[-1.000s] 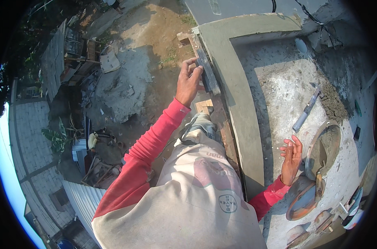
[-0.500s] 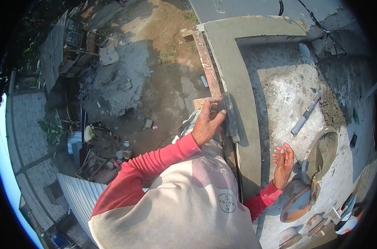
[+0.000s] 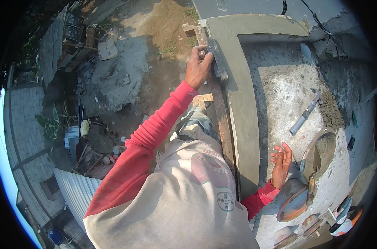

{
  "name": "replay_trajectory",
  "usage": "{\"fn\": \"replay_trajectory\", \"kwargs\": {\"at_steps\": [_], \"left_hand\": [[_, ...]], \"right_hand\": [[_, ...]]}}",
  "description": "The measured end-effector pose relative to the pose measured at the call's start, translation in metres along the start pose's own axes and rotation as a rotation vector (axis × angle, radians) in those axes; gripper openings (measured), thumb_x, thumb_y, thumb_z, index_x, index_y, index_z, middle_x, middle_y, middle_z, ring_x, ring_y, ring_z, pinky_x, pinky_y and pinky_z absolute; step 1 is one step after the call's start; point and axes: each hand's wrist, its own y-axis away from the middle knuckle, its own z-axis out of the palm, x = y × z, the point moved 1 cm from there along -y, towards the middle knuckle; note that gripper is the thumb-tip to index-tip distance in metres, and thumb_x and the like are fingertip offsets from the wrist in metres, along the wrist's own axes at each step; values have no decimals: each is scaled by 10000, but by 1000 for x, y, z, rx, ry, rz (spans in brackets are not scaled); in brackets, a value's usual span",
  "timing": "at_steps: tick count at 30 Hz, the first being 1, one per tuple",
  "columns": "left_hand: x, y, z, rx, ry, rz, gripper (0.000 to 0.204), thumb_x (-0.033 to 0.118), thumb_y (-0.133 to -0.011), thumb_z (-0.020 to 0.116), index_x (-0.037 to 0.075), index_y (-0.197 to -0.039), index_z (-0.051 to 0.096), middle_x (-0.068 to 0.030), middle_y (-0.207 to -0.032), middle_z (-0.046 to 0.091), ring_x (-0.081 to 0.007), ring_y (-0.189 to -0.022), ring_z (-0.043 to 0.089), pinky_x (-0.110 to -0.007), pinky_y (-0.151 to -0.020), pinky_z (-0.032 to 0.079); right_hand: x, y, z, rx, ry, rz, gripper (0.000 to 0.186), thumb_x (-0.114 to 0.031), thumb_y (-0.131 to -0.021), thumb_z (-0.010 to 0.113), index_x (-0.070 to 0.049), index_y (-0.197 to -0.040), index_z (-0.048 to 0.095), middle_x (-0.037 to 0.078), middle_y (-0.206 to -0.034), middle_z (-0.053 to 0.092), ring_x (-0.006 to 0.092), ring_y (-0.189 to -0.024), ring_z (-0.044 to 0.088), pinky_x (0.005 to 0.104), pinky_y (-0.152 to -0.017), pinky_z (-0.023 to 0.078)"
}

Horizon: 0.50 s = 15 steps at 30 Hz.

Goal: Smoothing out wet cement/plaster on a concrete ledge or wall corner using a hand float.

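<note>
My left hand [image 3: 198,69] is closed on a dark, flat plastering float [image 3: 216,58], its arm stretched forward. The float lies along the outer edge of a ledge topped with smooth grey mortar [image 3: 247,112], near its far corner. My right hand [image 3: 281,164] is held up on the ledge's right side, fingers apart and nothing in it. Closest to that hand is a round basin [image 3: 333,145] with grey mortar inside. A trowel [image 3: 311,189] with a wooden handle rests in the basin, handle over the rim.
A reddish board [image 3: 226,143] runs along the ledge's outer side, above a lower dirt yard [image 3: 155,89]. On the rough floor to the right lie a grey-handled tool [image 3: 303,117], a mortar heap [image 3: 330,108] and a tilted reddish basin [image 3: 284,211]. Dark cables [image 3: 317,20] hang at the far right.
My left hand has slid the float forward along the ledge's outer edge, toward the far corner, and the arm has straightened. My right hand has hardly moved.
</note>
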Motion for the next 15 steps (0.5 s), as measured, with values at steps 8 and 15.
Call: {"fn": "replay_trajectory", "kwargs": {"at_steps": [8, 15], "left_hand": [[12, 176, -7, -573, 326, -380, 524, 166, -1062, 673, 94, -1514, 418, -77, -1337, 608, -118, -1103, 653, -272, -826, 584], [22, 129, -40, -774, 846, -303, 949, 314, -929, 870, 46, -1658, 326, -63, -1569, 517, -185, -1444, 502, -404, -1212, 393]], "right_hand": [[-34, -13, -2, -70, 86, -145, 397, -269, -1132, 602, -37, -1453, 563, 95, -1152, 718, 112, -879, 656, 256, -777, 494], [-92, -3, 56, -410, -254, -60, 418, -308, -1126, 617, -14, -1422, 592, 72, -1065, 694, 111, -865, 666, 248, -735, 532]]}}
